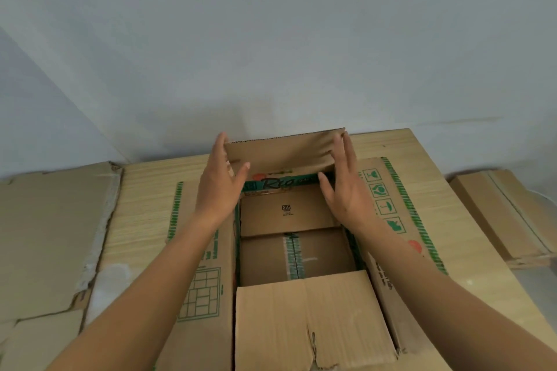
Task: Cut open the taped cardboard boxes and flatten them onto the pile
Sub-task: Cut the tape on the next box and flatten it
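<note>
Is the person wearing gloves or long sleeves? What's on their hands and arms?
No gloves: the left hand and right hand are bare. No sleeves show either; the left arm and right arm are uncovered right to the picture's bottom edge. I can see no ring, watch or bracelet.

Upright far flap (281, 153) fills gap between left grip (221, 187) and right grip (346, 191); wall (271, 69) close behind it. Box cavity (297, 253) below grips open (taped floor at bottom). Side flaps (393, 187) lie flat outward.
</note>
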Available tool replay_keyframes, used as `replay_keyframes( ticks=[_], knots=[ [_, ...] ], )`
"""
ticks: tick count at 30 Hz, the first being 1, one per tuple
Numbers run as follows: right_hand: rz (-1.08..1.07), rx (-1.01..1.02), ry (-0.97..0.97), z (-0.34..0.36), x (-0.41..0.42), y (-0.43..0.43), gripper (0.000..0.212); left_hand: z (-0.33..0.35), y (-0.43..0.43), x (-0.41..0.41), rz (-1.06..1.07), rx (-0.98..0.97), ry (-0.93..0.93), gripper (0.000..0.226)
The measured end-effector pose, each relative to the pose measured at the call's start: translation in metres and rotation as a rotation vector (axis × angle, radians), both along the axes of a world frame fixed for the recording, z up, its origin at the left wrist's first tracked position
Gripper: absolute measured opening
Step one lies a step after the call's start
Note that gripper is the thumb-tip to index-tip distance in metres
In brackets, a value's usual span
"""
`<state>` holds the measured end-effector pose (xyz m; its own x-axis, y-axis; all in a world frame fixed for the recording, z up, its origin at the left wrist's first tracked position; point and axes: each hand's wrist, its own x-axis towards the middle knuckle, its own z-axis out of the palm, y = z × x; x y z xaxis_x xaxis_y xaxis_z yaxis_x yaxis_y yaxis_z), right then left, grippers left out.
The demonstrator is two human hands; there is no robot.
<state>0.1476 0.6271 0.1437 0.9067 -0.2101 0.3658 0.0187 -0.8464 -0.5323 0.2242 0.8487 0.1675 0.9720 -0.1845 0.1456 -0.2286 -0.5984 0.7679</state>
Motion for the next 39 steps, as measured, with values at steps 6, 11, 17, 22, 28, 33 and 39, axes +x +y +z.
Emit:
replay_keyframes(
  ticks=[6, 11, 17, 22, 28, 33, 39],
  knots=[
    [0.057, -0.389, 0.434, -0.023, 0.017, -0.011, 0.063, -0.038, 0.011, -0.018, -0.228, 0.335, -0.028, 0.084],
    [0.077, -0.474, 0.594, -0.025, 0.026, -0.010, 0.061, -0.053, 0.018, -0.030, -0.313, 0.767, -0.039, 0.065],
    [0.124, -0.368, 0.598, -0.021, 0.032, -0.019, 0.058, -0.047, 0.016, -0.053, -0.425, 0.779, -0.061, 0.079],
    [0.157, -0.277, 0.583, -0.017, 0.019, -0.019, 0.058, -0.038, 0.018, -0.085, -0.460, 0.663, 0.022, 0.072],
    [0.238, -0.149, 0.601, 0.019, -0.034, 0.014, 0.055, -0.020, 0.020, -0.114, -0.534, 0.628, 0.213, 0.054],
    [0.336, -0.059, 0.771, 0.040, -0.082, 0.031, 0.048, -0.012, 0.031, -0.129, -0.510, 0.521, 0.287, 0.028],
    [0.442, -0.086, 0.776, 0.073, -0.127, 0.038, 0.031, 0.026, 0.042, -0.142, -0.541, 0.213, 0.347, 0.013]
  ],
)
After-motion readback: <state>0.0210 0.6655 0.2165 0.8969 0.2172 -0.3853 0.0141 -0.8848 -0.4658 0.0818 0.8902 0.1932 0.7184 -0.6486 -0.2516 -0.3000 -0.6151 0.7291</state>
